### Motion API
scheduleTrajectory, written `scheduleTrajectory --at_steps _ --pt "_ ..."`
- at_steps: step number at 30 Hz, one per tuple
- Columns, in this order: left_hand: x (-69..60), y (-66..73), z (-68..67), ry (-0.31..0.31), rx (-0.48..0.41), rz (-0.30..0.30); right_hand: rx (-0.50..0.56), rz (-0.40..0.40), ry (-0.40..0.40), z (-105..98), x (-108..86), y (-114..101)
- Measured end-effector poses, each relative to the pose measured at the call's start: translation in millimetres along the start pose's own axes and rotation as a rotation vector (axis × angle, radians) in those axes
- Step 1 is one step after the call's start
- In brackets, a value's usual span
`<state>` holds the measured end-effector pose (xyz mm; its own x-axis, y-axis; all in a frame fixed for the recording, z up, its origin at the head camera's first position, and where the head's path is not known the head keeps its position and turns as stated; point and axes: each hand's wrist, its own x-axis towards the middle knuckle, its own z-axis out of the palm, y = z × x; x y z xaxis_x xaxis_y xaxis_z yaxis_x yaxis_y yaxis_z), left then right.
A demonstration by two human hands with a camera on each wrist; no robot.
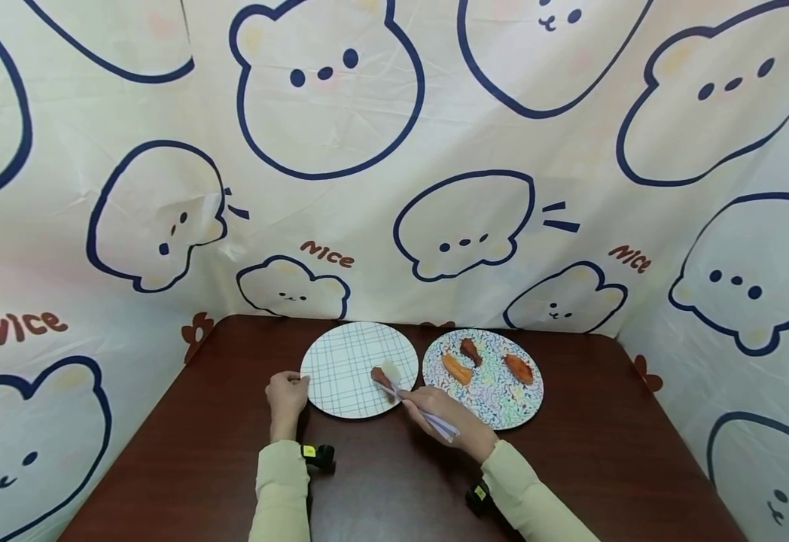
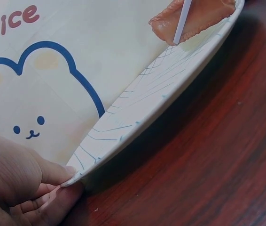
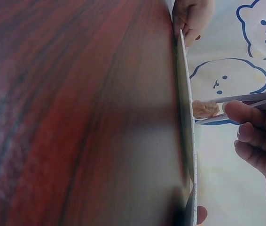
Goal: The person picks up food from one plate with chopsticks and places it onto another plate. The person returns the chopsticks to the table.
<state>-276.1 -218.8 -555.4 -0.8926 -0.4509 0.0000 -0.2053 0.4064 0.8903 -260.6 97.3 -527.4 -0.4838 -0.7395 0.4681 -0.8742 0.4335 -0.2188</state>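
White sticks (image 1: 440, 425) sit in the curled fingers of the right hand (image 1: 452, 414), lower centre of the head view, tips at a brown food piece (image 1: 381, 376) on the gridded plate (image 1: 340, 369); the left hand (image 1: 287, 396) pinches that plate's left rim. Work looks partway: one piece here, three pieces (image 1: 458, 369) on the speckled plate (image 1: 492, 399), right of centre, its lower-left edge behind the right hand

Head view looks forward-down over table (image 1: 381, 497); wrist views run low, close, tilted; all share gridded plate (image 1: 340, 369).
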Motion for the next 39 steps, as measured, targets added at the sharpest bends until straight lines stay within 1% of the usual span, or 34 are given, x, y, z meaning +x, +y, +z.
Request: scheduleTrajectory --at_steps 7,13,17,28,34,39 --pt "0.1 -0.1 1.1 0.007 0.001 -0.009 0.028 0.034 -0.03 3.7 2.4 1.0" --pt "0.5 0.5 1.5 0.002 -0.006 -0.014 -0.009 0.053 -0.041 4.7 3.8 1.7" --pt "1.3 0.1 1.2 -0.001 -0.005 -0.008 -0.024 0.046 -0.033 5.5 5.2 2.3" --pt "0.1 -1.2 0.1 -0.003 -0.003 -0.007 0.002 -0.019 -0.016 5.5 9.9 1.8" --pt "0.4 -0.2 0.5 0.005 0.0 -0.006 0.009 -0.015 -0.037 6.6 12.3 3.1" --pt "0.6 0.1 0.5 0.008 -0.002 -0.01 -0.012 -0.023 -0.056 7.2 13.1 3.0"
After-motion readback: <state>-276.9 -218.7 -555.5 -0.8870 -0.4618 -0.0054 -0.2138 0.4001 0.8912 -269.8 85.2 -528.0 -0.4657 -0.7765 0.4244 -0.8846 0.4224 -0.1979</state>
